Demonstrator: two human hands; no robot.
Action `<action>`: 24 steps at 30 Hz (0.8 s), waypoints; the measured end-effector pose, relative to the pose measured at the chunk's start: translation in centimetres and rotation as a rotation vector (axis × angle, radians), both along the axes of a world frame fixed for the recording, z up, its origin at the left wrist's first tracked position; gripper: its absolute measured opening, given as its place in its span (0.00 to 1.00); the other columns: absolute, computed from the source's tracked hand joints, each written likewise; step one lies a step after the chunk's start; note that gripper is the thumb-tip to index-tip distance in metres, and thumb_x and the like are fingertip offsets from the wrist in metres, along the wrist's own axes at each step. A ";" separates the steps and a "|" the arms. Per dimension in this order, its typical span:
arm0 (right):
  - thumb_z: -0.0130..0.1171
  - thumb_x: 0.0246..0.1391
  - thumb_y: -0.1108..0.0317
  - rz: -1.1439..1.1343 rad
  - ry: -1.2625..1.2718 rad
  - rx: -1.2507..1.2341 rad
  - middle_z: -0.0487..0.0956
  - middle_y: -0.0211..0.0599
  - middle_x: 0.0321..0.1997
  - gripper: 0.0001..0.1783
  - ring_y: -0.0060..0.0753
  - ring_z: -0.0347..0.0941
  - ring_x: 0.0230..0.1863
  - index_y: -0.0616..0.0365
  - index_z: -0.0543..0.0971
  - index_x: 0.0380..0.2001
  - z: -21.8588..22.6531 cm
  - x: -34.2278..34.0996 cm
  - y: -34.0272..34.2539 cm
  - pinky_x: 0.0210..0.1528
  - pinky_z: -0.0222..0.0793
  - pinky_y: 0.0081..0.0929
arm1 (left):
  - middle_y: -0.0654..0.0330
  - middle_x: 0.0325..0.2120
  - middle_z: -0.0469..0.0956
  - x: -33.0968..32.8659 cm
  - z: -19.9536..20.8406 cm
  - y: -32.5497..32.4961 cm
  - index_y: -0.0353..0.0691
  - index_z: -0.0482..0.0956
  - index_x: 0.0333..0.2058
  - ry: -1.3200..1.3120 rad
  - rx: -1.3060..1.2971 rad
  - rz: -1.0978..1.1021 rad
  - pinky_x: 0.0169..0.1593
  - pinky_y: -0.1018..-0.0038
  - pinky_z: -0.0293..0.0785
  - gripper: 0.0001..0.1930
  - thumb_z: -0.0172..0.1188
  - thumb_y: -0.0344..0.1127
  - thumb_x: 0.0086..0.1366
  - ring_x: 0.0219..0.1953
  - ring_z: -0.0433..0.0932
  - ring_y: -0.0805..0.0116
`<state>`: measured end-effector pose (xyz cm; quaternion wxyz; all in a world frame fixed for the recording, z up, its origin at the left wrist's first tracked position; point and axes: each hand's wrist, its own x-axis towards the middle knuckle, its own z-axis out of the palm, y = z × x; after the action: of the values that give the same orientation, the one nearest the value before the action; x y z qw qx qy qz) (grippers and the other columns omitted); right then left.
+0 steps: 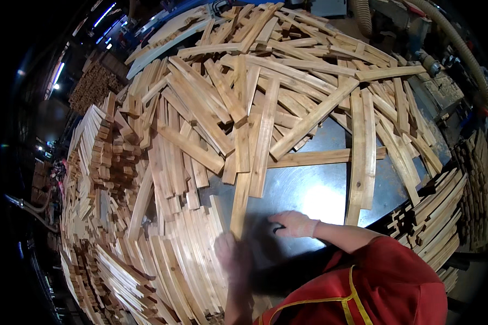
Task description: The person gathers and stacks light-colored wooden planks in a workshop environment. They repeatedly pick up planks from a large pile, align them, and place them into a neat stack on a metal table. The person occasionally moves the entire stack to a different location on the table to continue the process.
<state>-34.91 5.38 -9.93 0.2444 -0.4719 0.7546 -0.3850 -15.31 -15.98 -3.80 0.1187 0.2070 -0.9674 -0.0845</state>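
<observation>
My left hand (pixel 233 259) is smeared by motion at the near end of a wooden slat (pixel 240 208); whether its fingers grip the slat cannot be made out. That slat points away from me, its far end among other slats. To the right, my right hand (pixel 295 223), in what looks like a pale glove, is over the metal tabletop (pixel 293 189). Its fingers are curled, with a small dark spot at the fingertips that I cannot identify. Beside my left hand, a row of pale slats (pixel 192 246) lies side by side.
A large loose heap of slats (pixel 303 65) covers the far part of the table, some crossing at angles. Stacked slats rise at the left (pixel 111 162), and more stacks (pixel 436 222) stand at the right. A ribbed hose (pixel 461 43) hangs at the far right.
</observation>
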 end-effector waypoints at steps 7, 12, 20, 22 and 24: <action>0.70 0.48 0.61 -0.834 0.663 0.432 0.72 0.59 0.69 0.45 0.63 0.65 0.73 0.58 0.69 0.71 4.8 -12.2 14.3 0.75 0.62 0.56 | 0.46 0.51 0.78 -9.3 -4.3 -1.5 0.38 0.62 0.73 -0.173 -0.018 0.103 0.55 0.51 0.78 0.51 0.77 0.51 0.55 0.54 0.79 0.43; 0.71 0.45 0.66 -1.085 0.454 0.537 0.73 0.59 0.68 0.50 0.63 0.67 0.71 0.59 0.67 0.73 4.3 -13.2 20.1 0.76 0.63 0.51 | 0.44 0.49 0.79 -8.8 -4.7 1.9 0.36 0.63 0.73 -0.426 0.435 0.139 0.50 0.51 0.82 0.46 0.72 0.50 0.61 0.46 0.84 0.45; 0.52 0.49 0.85 -1.068 -0.208 -0.228 0.79 0.48 0.66 0.50 0.40 0.78 0.61 0.53 0.64 0.80 7.1 -3.5 15.1 0.60 0.78 0.34 | 0.42 0.50 0.85 11.2 1.6 10.6 0.48 0.70 0.72 -0.428 1.007 0.332 0.54 0.56 0.82 0.33 0.58 0.38 0.67 0.53 0.85 0.46; 0.53 0.51 0.81 -0.984 -0.390 -0.151 0.80 0.48 0.64 0.48 0.40 0.79 0.60 0.54 0.64 0.79 8.7 2.1 9.7 0.61 0.78 0.33 | 0.43 0.49 0.85 14.9 -0.1 11.7 0.50 0.69 0.73 -0.271 1.222 0.444 0.55 0.57 0.80 0.34 0.57 0.39 0.68 0.53 0.85 0.49; 0.59 0.53 0.75 -0.820 -0.538 -0.171 0.80 0.48 0.65 0.50 0.39 0.79 0.61 0.55 0.60 0.81 6.3 7.2 5.5 0.64 0.76 0.30 | 0.44 0.47 0.85 17.2 -1.6 12.1 0.48 0.69 0.73 -0.118 1.331 0.533 0.55 0.57 0.79 0.33 0.56 0.38 0.68 0.51 0.85 0.48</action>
<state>-27.76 10.85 -3.62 0.2192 -0.0385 0.7542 -0.6178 1.92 -3.87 -5.41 -0.0683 0.4689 -0.6322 -0.6130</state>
